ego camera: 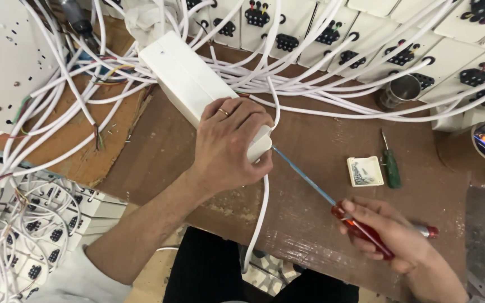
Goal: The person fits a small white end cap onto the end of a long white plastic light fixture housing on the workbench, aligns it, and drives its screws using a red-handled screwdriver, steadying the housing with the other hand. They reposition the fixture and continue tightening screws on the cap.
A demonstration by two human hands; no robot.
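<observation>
While left hand (228, 143) grips smooth white box (197, 87), red-handled screwdriver (332, 199) w/ right hand (391, 238).

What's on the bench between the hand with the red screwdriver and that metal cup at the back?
In the head view, a small white tray of screws and a green screwdriver lie between the right hand and the metal cup.

A gold ring (223, 111) on one finger, white sleeve (79, 280), black trousers (209, 269).

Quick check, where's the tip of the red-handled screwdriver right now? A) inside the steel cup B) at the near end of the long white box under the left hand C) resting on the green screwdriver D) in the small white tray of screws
B: the right hand holds the red-handled screwdriver, and its shaft runs up to the near end of the long white box, which the left hand grips.
</observation>
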